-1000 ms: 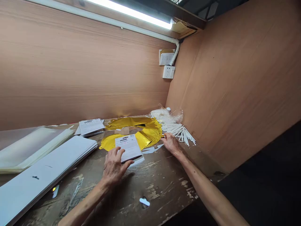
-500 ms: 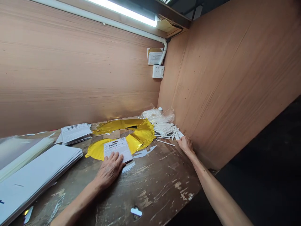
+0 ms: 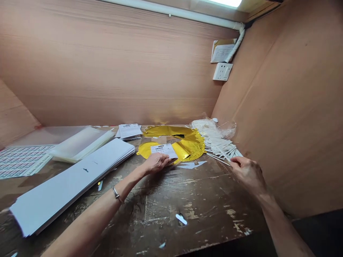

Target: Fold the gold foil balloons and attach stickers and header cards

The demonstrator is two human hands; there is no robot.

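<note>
left hand (image 3: 157, 163): fingers (image 3: 166, 160) lie flat, gripping nothing, on a printed card (image 3: 160, 150) atop a gold foil balloon (image 3: 191, 148) on the desk (image 3: 214, 203). right hand (image 3: 249, 175): fingers (image 3: 235, 161) curled just beside loose white sticks (image 3: 219, 144), hold unclear.

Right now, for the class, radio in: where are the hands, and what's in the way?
Left hand flat on printed card atop gold foil balloon. Right hand at white plastic sticks. Stack of white sheets beside left forearm.
</note>
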